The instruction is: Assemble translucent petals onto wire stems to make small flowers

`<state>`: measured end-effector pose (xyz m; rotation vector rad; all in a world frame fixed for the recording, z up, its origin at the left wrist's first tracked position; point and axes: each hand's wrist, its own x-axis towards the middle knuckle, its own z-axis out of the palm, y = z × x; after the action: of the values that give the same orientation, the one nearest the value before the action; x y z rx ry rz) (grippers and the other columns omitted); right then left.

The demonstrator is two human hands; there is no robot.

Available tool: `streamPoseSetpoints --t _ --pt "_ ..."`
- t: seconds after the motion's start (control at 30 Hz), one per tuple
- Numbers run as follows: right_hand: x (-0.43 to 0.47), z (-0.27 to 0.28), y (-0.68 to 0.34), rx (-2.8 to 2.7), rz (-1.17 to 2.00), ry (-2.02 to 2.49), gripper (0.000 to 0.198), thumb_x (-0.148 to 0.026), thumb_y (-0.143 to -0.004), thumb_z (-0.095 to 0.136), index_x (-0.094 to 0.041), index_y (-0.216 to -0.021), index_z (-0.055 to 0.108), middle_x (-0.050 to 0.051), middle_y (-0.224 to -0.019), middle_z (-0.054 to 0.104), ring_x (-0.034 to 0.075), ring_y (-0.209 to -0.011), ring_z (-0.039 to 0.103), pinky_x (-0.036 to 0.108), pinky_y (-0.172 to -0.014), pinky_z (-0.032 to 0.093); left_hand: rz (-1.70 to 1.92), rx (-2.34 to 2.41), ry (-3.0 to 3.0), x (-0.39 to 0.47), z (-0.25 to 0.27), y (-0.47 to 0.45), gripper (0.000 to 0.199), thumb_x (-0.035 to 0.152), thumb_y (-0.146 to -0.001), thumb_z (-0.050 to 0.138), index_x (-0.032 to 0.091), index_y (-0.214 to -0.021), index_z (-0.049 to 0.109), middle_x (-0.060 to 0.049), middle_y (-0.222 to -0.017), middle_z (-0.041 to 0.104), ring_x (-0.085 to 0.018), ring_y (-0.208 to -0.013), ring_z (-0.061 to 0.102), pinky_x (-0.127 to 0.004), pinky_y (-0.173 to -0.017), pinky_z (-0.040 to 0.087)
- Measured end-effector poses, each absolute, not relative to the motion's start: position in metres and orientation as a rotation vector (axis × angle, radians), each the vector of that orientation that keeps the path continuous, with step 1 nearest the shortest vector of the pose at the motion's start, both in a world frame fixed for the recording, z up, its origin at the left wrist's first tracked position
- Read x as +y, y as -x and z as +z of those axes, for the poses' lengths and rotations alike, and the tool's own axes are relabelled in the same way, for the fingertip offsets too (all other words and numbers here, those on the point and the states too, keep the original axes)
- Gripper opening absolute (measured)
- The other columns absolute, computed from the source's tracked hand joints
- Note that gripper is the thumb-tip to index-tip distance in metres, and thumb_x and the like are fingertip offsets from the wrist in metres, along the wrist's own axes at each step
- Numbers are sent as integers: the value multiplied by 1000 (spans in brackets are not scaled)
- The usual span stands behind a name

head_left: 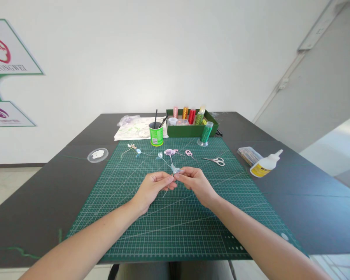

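Above the green cutting mat [163,229], my left hand [153,188] and my right hand [197,183] meet fingertip to fingertip. Between them is a small pale blue flower [175,169]; both hands pinch at its base, and a thin stem [165,192] trails below the left fingers. My fingertips partly hide the join. Just beyond lie a pale blue petal piece on a wire [160,155], a light purple oval petal [168,152] and a small pink looped piece [188,153]. Farther left are another blue piece [138,151] and a beige one [132,146].
White-handled scissors [219,161] lie right of the pieces. Behind stand a green can [156,136] with dark sticks, a teal thread spool [207,132] and a green box [181,131] of spools. A glue bottle [264,165] leans on a clear case [249,155]; a round lid [97,155] sits left.
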<state>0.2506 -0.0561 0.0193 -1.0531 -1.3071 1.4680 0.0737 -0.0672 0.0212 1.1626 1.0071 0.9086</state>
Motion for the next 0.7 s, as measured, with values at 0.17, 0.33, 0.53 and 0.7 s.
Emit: streamPoseSetpoints --t 0.17,0.33,0.53,0.7 --pt "-50 10 -254 -1435 1306 1100 26 -45 -72 76 -19 -75 77 -4 -50 43 9 -50 27 27 -49 19 963 1060 -1207 -62 21 -70 24 40 -80 72 17 -81 75 -5 -76 75 -17 -71 65 -30 -72 48" --pt "-50 14 -258 -1614 1166 1129 28 -46 -77 73 -19 -74 78 -5 -48 34 9 -48 24 27 -48 18 979 1140 -1339 -53 17 -65 23 41 -78 72 17 -78 74 -5 -72 75 -19 -69 66 -31 -70 50" --pt "-55 25 -266 -1800 1157 1075 29 -45 -83 69 -19 -78 79 -4 -47 38 9 -47 25 27 -46 18 804 1288 -1843 -56 17 -62 20 35 -86 62 22 -78 75 -1 -69 73 -18 -61 63 -27 -59 41" --pt "-52 27 -270 -1756 1166 1052 28 -44 -80 71 -18 -76 80 0 -51 54 10 -48 37 26 -46 27 626 1224 -2118 -65 21 -66 19 24 -86 59 22 -72 73 3 -62 68 -14 -54 57 -24 -55 34"
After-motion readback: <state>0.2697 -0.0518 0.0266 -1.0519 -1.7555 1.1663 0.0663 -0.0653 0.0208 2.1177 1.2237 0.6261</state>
